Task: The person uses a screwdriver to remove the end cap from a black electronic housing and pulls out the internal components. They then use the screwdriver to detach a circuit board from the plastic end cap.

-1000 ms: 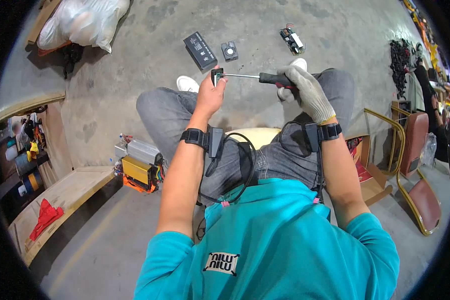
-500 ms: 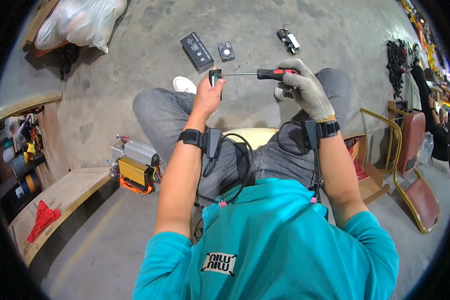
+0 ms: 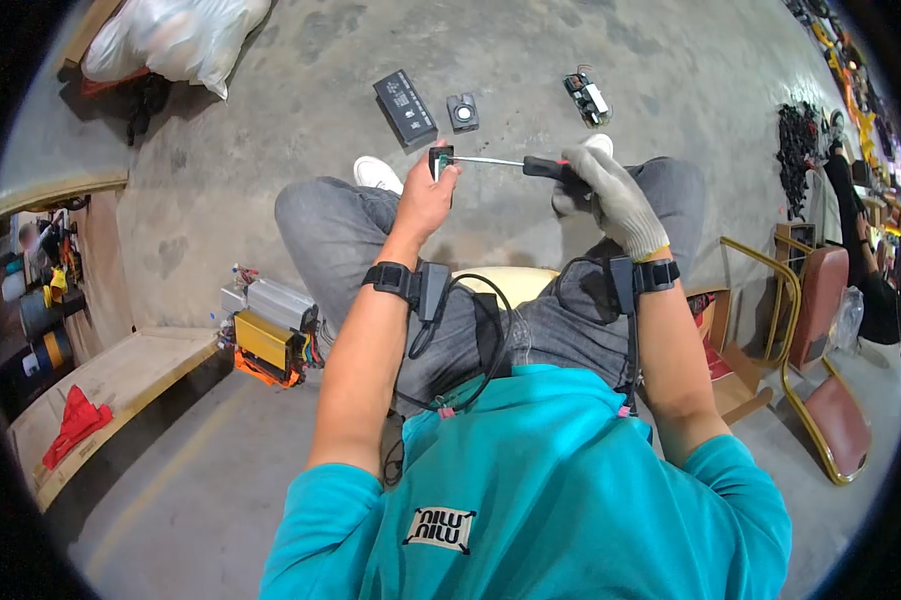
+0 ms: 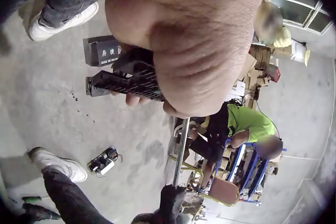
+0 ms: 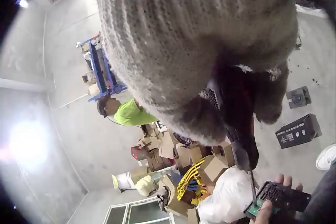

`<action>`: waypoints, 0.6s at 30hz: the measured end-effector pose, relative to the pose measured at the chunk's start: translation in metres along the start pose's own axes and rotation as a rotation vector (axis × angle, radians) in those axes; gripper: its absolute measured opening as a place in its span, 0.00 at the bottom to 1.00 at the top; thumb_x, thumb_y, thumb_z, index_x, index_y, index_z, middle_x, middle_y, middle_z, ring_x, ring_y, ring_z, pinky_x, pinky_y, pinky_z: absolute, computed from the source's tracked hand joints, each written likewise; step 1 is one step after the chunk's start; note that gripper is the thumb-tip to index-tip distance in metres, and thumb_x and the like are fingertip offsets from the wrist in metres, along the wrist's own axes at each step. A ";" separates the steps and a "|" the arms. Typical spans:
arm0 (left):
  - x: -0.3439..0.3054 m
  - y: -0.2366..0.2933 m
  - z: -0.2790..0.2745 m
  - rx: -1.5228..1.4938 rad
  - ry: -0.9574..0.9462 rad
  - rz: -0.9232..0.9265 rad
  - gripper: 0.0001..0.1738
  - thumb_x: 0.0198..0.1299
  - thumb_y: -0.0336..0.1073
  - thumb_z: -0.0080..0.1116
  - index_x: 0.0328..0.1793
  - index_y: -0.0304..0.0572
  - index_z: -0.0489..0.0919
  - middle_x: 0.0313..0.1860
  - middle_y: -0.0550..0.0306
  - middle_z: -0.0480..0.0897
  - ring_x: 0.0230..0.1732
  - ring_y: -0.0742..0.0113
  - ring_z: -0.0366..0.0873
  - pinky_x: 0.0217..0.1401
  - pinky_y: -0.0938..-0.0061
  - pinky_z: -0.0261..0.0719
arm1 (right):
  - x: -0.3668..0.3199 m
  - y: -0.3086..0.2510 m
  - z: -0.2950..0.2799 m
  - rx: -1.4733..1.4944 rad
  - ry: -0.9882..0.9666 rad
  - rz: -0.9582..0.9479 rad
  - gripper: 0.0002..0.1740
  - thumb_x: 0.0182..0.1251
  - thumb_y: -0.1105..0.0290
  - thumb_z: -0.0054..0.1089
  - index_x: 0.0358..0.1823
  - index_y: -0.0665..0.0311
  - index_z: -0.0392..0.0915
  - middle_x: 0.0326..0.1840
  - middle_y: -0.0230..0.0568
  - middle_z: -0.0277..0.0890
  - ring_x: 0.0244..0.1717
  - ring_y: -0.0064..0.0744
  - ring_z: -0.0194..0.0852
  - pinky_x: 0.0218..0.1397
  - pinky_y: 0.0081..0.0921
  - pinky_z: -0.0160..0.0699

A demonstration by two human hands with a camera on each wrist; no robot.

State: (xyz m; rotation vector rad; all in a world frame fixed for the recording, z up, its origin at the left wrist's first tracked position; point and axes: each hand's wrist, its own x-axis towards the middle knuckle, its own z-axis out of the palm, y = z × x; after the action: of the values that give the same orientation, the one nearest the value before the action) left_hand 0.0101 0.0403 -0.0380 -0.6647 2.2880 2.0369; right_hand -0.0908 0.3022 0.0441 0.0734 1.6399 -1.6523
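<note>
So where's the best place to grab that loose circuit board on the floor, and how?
Probably pinch the circuit board by its two long edges, coming down from above: it's long and narrow, and the parts standing up on its face look like a poor hold. The right hand is nearer, but it grips the screwdriver.

screwdriver handle (image 3: 542, 167): black, red | circuit board (image 5: 255, 210): green | casing (image 5: 292, 196): black | glove (image 3: 616, 195): off-white, ribbed | shirt (image 3: 581, 480): teal

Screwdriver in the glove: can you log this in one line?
left hand: holds black casing | right hand: gloved, grips screwdriver | tip: at green board | floor: black box
</note>
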 end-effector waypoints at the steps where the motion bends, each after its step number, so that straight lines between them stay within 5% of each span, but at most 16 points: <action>1: 0.000 0.001 0.000 0.001 0.002 -0.001 0.26 0.69 0.34 0.53 0.71 0.28 0.70 0.43 0.55 0.85 0.45 0.69 0.82 0.53 0.74 0.77 | -0.001 0.000 0.001 0.000 -0.002 0.001 0.14 0.74 0.68 0.54 0.55 0.68 0.73 0.35 0.38 0.73 0.29 0.27 0.75 0.34 0.24 0.71; 6: 0.001 -0.001 0.002 -0.072 0.022 0.024 0.27 0.69 0.34 0.53 0.71 0.28 0.70 0.44 0.53 0.85 0.46 0.68 0.83 0.54 0.74 0.77 | -0.003 0.002 0.000 0.102 0.035 -0.116 0.19 0.74 0.60 0.54 0.55 0.69 0.75 0.35 0.37 0.76 0.30 0.22 0.75 0.29 0.19 0.72; 10: 0.001 0.002 0.002 -0.022 0.021 0.027 0.27 0.69 0.34 0.53 0.71 0.27 0.70 0.44 0.53 0.85 0.46 0.68 0.83 0.54 0.73 0.77 | -0.002 0.000 -0.002 0.064 0.021 -0.128 0.19 0.74 0.61 0.55 0.56 0.70 0.74 0.37 0.39 0.76 0.31 0.22 0.76 0.29 0.19 0.72; 12: 0.001 0.002 0.002 -0.016 0.016 0.038 0.27 0.68 0.34 0.53 0.71 0.28 0.70 0.44 0.53 0.85 0.46 0.67 0.83 0.54 0.73 0.77 | 0.003 0.002 0.000 0.141 0.017 0.048 0.20 0.71 0.68 0.58 0.60 0.70 0.72 0.40 0.41 0.76 0.32 0.24 0.77 0.29 0.19 0.72; 18: 0.000 0.002 0.002 -0.013 0.019 0.006 0.26 0.68 0.33 0.52 0.70 0.29 0.71 0.45 0.52 0.85 0.46 0.65 0.84 0.55 0.72 0.77 | -0.003 -0.003 -0.004 0.068 -0.012 -0.088 0.19 0.76 0.63 0.55 0.58 0.71 0.71 0.38 0.38 0.74 0.31 0.26 0.74 0.35 0.21 0.72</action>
State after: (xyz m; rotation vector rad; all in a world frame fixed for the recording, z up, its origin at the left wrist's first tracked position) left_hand 0.0086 0.0420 -0.0362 -0.6818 2.2913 2.0592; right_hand -0.0921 0.3064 0.0475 0.0257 1.5987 -1.7714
